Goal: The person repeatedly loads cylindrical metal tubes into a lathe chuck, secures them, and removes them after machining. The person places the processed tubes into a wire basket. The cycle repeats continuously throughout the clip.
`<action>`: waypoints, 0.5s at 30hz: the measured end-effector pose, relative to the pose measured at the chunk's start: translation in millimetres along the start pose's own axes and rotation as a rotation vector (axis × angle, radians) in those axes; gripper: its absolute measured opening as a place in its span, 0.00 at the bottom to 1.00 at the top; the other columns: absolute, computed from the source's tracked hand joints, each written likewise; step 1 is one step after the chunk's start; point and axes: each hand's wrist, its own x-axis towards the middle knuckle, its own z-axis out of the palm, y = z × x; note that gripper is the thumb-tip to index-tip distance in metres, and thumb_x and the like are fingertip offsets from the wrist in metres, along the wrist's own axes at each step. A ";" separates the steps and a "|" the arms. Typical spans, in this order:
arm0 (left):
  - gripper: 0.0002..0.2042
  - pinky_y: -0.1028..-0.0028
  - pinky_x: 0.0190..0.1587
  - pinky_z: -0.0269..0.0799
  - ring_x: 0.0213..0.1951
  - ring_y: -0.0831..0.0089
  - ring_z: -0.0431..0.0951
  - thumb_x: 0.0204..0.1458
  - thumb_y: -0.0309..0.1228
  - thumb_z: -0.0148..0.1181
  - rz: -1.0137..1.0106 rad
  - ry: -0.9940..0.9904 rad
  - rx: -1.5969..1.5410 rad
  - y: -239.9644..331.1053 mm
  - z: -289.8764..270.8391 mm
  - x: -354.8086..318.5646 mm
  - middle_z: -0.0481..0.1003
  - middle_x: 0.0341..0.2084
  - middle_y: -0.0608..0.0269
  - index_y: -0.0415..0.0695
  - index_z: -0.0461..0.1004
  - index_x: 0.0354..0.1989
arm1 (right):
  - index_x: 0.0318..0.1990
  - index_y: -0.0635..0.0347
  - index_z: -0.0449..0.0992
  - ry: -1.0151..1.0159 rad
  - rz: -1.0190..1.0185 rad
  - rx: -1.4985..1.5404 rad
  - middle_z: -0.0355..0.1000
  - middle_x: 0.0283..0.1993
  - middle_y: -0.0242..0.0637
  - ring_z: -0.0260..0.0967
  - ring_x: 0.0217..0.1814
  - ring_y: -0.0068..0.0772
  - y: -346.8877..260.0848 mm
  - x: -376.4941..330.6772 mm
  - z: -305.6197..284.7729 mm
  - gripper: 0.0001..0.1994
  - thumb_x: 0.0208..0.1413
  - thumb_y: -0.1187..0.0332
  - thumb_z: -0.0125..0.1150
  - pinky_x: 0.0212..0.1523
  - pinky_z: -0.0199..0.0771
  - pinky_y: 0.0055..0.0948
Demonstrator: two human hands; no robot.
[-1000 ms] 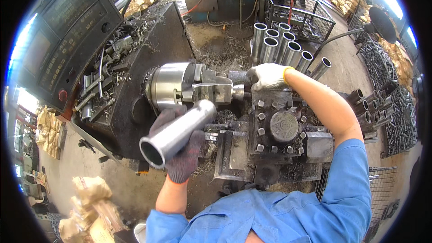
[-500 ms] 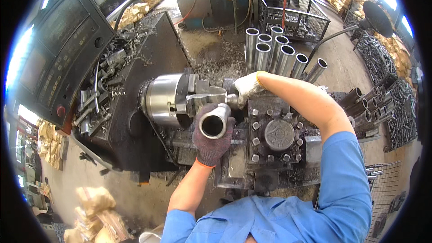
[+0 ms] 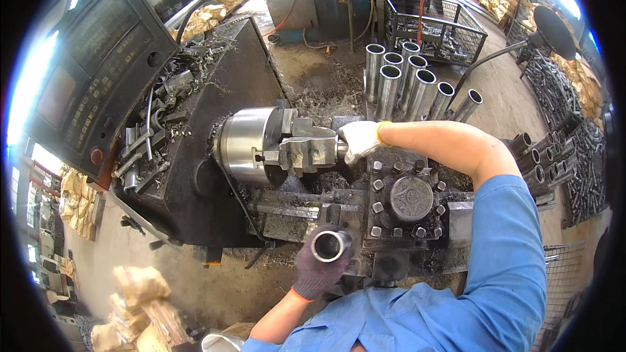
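The right hand (image 3: 357,141), in a white work glove, is wrapped around the short metal tube stub (image 3: 342,148) poking out of the silver lathe chuck (image 3: 251,145), probably steadying it there. The left hand (image 3: 317,270), in a dark knit glove, has its fingers closed round a grey steel tube (image 3: 329,246), open end up, held low near the black bolted tool post (image 3: 409,200), clear of the chuck.

Tool post (image 3: 409,201) beside chuck (image 3: 251,145)

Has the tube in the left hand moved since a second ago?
Yes. The metal tube in the left hand came down from beside the chuck toward the person, now below the tool post.
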 end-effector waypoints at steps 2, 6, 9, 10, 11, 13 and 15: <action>0.30 0.67 0.52 0.82 0.49 0.66 0.86 0.50 0.34 0.80 -0.056 -0.117 0.054 -17.5 13.3 1.4 0.83 0.47 0.58 0.42 0.74 0.60 | 0.58 0.67 0.77 0.103 0.041 -0.115 0.82 0.48 0.54 0.81 0.51 0.52 1.7 -2.0 4.0 0.38 0.40 0.52 0.76 0.52 0.80 0.46; 0.32 0.62 0.51 0.83 0.51 0.56 0.85 0.49 0.34 0.80 0.048 -0.102 0.292 -35.0 19.2 1.2 0.82 0.50 0.52 0.46 0.72 0.63 | 0.63 0.71 0.74 -0.002 -0.008 0.133 0.81 0.52 0.54 0.80 0.55 0.48 4.1 -3.8 4.1 0.40 0.43 0.55 0.75 0.55 0.81 0.44; 0.33 0.60 0.52 0.83 0.52 0.54 0.85 0.48 0.32 0.79 0.060 -0.086 0.283 -34.6 12.9 -2.9 0.81 0.52 0.51 0.46 0.71 0.64 | 0.59 0.72 0.77 -0.048 0.041 0.343 0.83 0.46 0.43 0.80 0.39 0.30 -3.2 -1.3 0.6 0.35 0.44 0.61 0.78 0.36 0.83 0.37; 0.34 0.60 0.52 0.83 0.52 0.53 0.85 0.48 0.32 0.79 0.065 -0.093 0.300 -33.7 12.3 -3.5 0.80 0.53 0.51 0.46 0.70 0.64 | 0.58 0.72 0.77 -0.074 0.044 0.271 0.83 0.46 0.46 0.80 0.40 0.32 -5.1 -3.3 1.0 0.36 0.43 0.58 0.78 0.38 0.83 0.38; 0.34 0.59 0.52 0.83 0.53 0.53 0.84 0.47 0.31 0.79 0.059 -0.111 0.326 -32.8 12.4 -3.1 0.80 0.54 0.51 0.46 0.70 0.65 | 0.58 0.72 0.77 -0.062 0.045 0.193 0.83 0.46 0.49 0.80 0.40 0.35 -8.8 -2.0 0.7 0.36 0.43 0.56 0.78 0.39 0.82 0.38; 0.37 0.57 0.55 0.82 0.54 0.51 0.83 0.45 0.31 0.80 0.056 -0.150 0.346 -33.9 15.1 -1.4 0.79 0.56 0.50 0.47 0.69 0.66 | 0.55 0.70 0.78 0.006 0.045 -0.035 0.82 0.48 0.56 0.81 0.46 0.48 -10.7 -6.4 2.9 0.36 0.42 0.50 0.75 0.47 0.80 0.42; 0.38 0.57 0.56 0.82 0.56 0.50 0.83 0.44 0.32 0.80 -0.022 -0.212 0.368 -37.8 18.0 0.2 0.79 0.57 0.50 0.47 0.69 0.67 | 0.54 0.70 0.78 0.133 -0.028 -0.106 0.81 0.49 0.59 0.81 0.50 0.53 -7.9 -12.7 5.6 0.36 0.43 0.49 0.73 0.52 0.79 0.43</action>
